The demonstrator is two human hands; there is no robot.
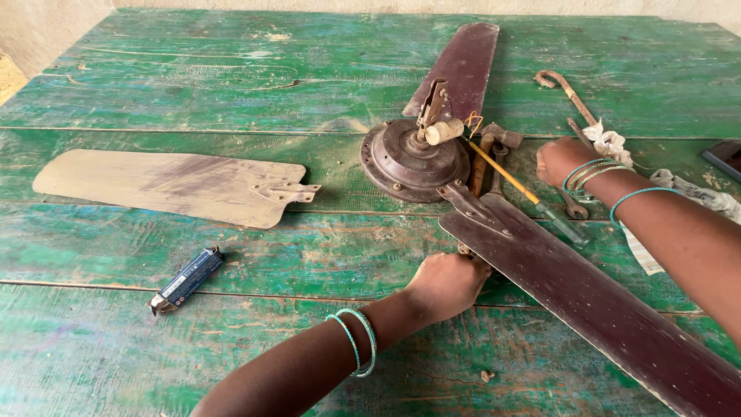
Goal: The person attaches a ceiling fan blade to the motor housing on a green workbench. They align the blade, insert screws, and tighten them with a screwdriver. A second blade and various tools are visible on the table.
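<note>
worn green wooden table (231, 100), rusty metal fan motor (409, 158).

Table: I saw worn green planks (193, 93), the paint scuffed and streaked.
Loose blade: a pale, dusty blade (166, 185) lay flat at the left, its metal bracket pointing right.
Small pack: a dark blue packet (186, 280) lay below that blade, well apart.
Hooked rod: a rusty rod (566, 91) rested at upper right.
Dark object: a flat one (725, 157) sat at the right edge.
</note>
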